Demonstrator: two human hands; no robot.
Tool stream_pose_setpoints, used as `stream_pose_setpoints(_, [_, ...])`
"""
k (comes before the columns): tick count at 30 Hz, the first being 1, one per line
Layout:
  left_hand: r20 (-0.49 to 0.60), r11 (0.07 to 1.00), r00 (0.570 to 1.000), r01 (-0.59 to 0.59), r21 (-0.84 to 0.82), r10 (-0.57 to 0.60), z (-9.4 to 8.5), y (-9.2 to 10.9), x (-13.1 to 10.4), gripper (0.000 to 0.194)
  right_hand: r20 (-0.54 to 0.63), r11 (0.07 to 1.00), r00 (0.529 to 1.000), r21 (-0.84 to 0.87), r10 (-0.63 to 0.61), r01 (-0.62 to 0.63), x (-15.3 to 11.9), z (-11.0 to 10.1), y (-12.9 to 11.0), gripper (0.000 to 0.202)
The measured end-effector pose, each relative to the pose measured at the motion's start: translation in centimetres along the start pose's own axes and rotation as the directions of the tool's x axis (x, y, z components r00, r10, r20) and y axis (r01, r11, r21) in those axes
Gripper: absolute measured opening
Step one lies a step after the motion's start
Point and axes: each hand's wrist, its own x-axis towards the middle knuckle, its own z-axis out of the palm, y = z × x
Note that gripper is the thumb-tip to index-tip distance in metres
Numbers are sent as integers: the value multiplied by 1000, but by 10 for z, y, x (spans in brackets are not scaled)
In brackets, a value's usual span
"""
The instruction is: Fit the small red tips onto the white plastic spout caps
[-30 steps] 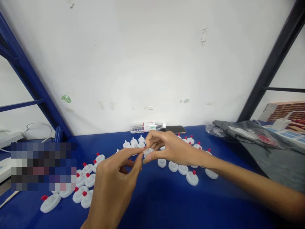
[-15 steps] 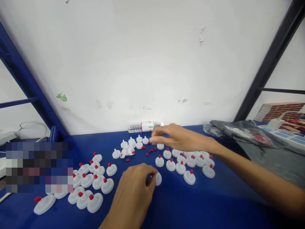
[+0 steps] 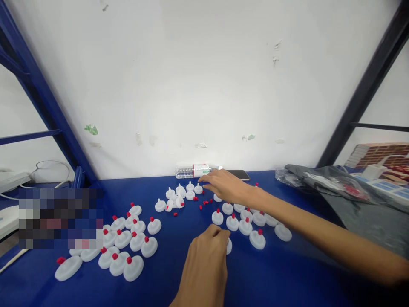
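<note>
My left hand (image 3: 207,256) is closed, its fingertips pinching a white plastic nozzle lid (image 3: 229,246) near the front of the blue table. Most of that lid is hidden behind the fingers. Farther back, my right hand (image 3: 222,185) reaches over the table with thumb and fingers apart, and I see nothing in it. Small loose red caps (image 3: 205,202) lie just below its fingertips. Several uncapped white nozzle lids (image 3: 174,196) are heaped left of them. Lids with red caps fitted stand in a left group (image 3: 133,268) and a right group (image 3: 257,239).
A plastic bottle (image 3: 185,172) lies along the wall, with a dark phone (image 3: 239,175) beside it. Grey plastic bags (image 3: 309,179) cover the right side of the table. Blue metal posts (image 3: 47,94) flank the wall. A blurred-out patch hides part of the left side.
My left hand has shifted right with the lid and now hides more of it. My right hand has moved slightly farther back, and its fingers have spread from a pinch. The view has shifted slightly.
</note>
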Motion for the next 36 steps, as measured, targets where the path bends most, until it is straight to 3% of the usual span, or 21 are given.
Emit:
stream_pose_setpoints(7, [18, 997, 998, 64, 47, -65, -3, 7, 1, 46, 39, 992, 991, 14, 124, -125, 49, 25, 6, 15])
stream_pose_setpoints(11, [18, 998, 998, 61, 3, -61, -7, 7, -3, 46, 1, 989, 992, 79, 127, -126, 47, 13, 2, 11])
stream_pose_setpoints(14, [-166, 996, 983, 83, 28, -77, -17, 1, -7, 41, -36, 982, 993, 161, 108, -101, 33, -12, -6, 16])
stream_pose_setpoints(17, [-476, 982, 871, 176, 68, -124, -32, -13, -9, 53, -29, 909, 1000, 415, -5, 17, 13, -39, -21, 23])
stream_pose_setpoints(19, [-562, 983, 819, 175, 51, -116, -41, -23, -8, 62, -12, 792, 994, 603, -107, 93, 2, -53, -33, 26])
stream_pose_setpoints(22, [-509, 991, 855, 127, 29, -94, -51, -36, -6, 42, 21, 708, 978, 693, -205, 133, -6, -62, -43, 28])
stream_pose_setpoints(24, [-500, 989, 861, 140, 55, -94, -54, -41, -5, 32, 20, 756, 983, 642, -184, 128, -4, -59, -39, 31])
stream_pose_setpoints(28, [-474, 981, 875, 162, 106, -94, -53, -51, -2, 35, 57, 945, 996, 324, -71, 49, 8, -34, -10, 20])
stream_pose_setpoints(32, [-394, 977, 908, 193, 93, -142, -51, -54, -2, 38, 194, 968, 977, 247, -84, 35, 15, -6, 14, 5])
stream_pose_setpoints(36, [-321, 969, 925, 237, 66, -204, -57, -47, -3, 37, 252, 961, 962, 274, -104, 32, 17, 7, 19, 16])
